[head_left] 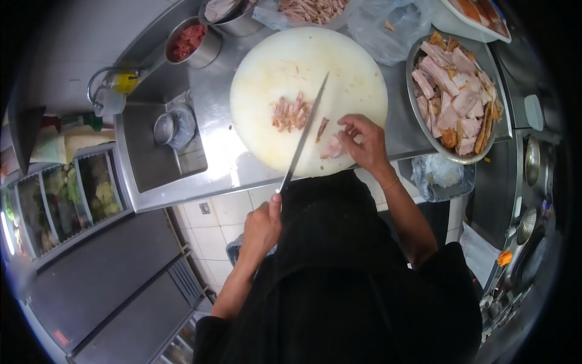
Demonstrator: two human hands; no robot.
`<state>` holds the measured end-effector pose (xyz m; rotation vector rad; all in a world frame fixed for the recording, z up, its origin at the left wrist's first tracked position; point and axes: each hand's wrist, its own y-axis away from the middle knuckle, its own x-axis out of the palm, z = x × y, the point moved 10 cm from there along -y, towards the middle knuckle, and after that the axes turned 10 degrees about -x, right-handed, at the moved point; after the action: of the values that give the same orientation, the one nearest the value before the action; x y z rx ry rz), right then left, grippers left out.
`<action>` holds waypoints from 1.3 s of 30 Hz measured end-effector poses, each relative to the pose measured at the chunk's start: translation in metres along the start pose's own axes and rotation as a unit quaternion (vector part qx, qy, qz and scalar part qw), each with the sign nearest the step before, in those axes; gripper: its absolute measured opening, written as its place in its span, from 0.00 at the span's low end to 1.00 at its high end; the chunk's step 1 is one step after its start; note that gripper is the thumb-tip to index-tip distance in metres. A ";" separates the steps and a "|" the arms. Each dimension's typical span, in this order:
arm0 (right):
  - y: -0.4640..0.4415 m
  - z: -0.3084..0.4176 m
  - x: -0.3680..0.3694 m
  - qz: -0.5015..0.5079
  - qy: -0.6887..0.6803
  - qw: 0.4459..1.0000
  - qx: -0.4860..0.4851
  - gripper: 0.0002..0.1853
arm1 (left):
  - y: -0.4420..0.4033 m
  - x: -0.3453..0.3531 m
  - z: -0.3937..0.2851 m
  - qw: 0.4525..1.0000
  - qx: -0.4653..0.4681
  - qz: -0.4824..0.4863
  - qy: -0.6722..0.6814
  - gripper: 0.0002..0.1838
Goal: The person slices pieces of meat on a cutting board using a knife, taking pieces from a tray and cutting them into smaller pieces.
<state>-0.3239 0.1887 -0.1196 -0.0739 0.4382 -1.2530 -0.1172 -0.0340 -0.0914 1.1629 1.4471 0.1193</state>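
My left hand is closed round the handle of a long kitchen knife, whose blade slants up and across a round white cutting board. To the left of the blade lies a small heap of chopped meat. On the other side are a thin dark strip of meat and a pale slice of meat. My right hand hovers over the board's right edge, fingers loosely bent and apart, with the thumb close to the pale slice; whether they touch is unclear.
At the right stands a large metal bowl of cut meat. Plastic bags and a tray of sliced meat strips sit behind the board. A pot of red meat is near the sink on the left.
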 end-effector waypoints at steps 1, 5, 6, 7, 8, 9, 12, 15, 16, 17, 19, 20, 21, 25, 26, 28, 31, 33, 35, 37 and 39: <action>0.007 0.005 -0.002 0.016 0.022 1.000 0.007 0.08 | 0.005 0.003 0.002 1.000 0.003 0.014 -0.009 0.35; 0.025 0.017 0.005 0.033 0.085 0.996 0.009 0.10 | 0.015 0.010 0.014 0.999 0.000 0.032 -0.039 0.34; 0.027 0.014 0.007 0.022 0.072 0.997 0.014 0.10 | 0.016 0.010 0.017 0.999 -0.006 0.027 -0.046 0.34; 0.029 0.010 0.009 0.010 0.059 0.998 0.021 0.09 | 0.017 0.008 0.019 0.999 -0.017 0.027 -0.038 0.33; 0.032 0.007 0.009 -0.003 0.047 0.998 0.030 0.09 | 0.019 0.006 0.019 0.999 -0.028 0.027 -0.031 0.32; 0.034 0.007 0.009 -0.015 0.038 0.999 0.030 0.09 | 0.020 0.006 0.020 0.999 -0.038 0.028 -0.022 0.31; 0.036 0.006 0.010 -0.035 0.030 0.998 0.034 0.09 | 0.031 0.007 0.015 0.999 0.031 0.014 -0.040 0.28; 0.036 0.004 0.011 -0.034 0.051 0.997 0.049 0.09 | 0.042 0.013 0.021 0.997 0.004 0.044 -0.069 0.27; 0.036 0.005 0.011 -0.035 0.054 0.997 0.052 0.09 | 0.045 0.012 0.023 0.997 0.012 0.032 -0.073 0.27; 0.036 0.006 0.010 -0.037 0.058 0.996 0.056 0.09 | 0.048 0.010 0.028 0.997 0.020 0.021 -0.078 0.27; 0.035 0.010 0.010 -0.043 0.065 0.996 0.043 0.09 | 0.057 0.008 0.040 0.996 0.023 0.021 -0.078 0.27; 0.035 0.011 0.009 -0.046 0.068 0.996 0.037 0.09 | 0.062 0.009 0.047 0.997 0.017 0.032 -0.074 0.27; 0.034 0.010 0.009 -0.047 0.077 0.995 0.036 0.09 | 0.064 0.011 0.052 0.996 0.011 0.044 -0.071 0.28; 0.034 0.006 0.015 -0.029 0.087 0.995 0.035 0.10 | 0.042 0.029 0.039 0.994 0.020 0.034 -0.106 0.29; 0.033 0.005 0.015 -0.021 0.086 0.996 0.032 0.10 | 0.031 0.035 0.027 0.994 0.024 0.039 -0.102 0.30; 0.031 0.004 0.016 -0.005 0.091 0.995 0.038 0.09 | 0.017 0.034 0.007 0.995 0.030 0.042 -0.081 0.34; 0.027 0.004 0.013 0.001 0.069 0.996 0.056 0.09 | 0.015 0.018 -0.011 0.998 0.026 0.046 -0.042 0.40; 0.027 0.004 0.010 -0.003 0.053 0.997 0.061 0.09 | 0.019 0.010 -0.002 0.998 0.009 0.054 -0.019 0.43; 0.023 0.006 0.008 -0.007 0.046 0.998 0.049 0.09 | 0.019 0.003 0.007 0.999 -0.018 0.040 -0.022 0.40; 0.020 0.009 0.011 -0.009 0.032 0.999 0.028 0.09 | 0.020 -0.001 0.012 0.999 -0.028 0.032 -0.019 0.38; 0.018 0.011 0.013 -0.007 0.039 0.999 0.009 0.09 | 0.025 -0.001 0.015 0.999 -0.020 0.034 -0.011 0.37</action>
<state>-0.3004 0.1809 -0.1189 -0.0122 0.4935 -1.2764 -0.0914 -0.0308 -0.0784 1.1771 1.3807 0.1822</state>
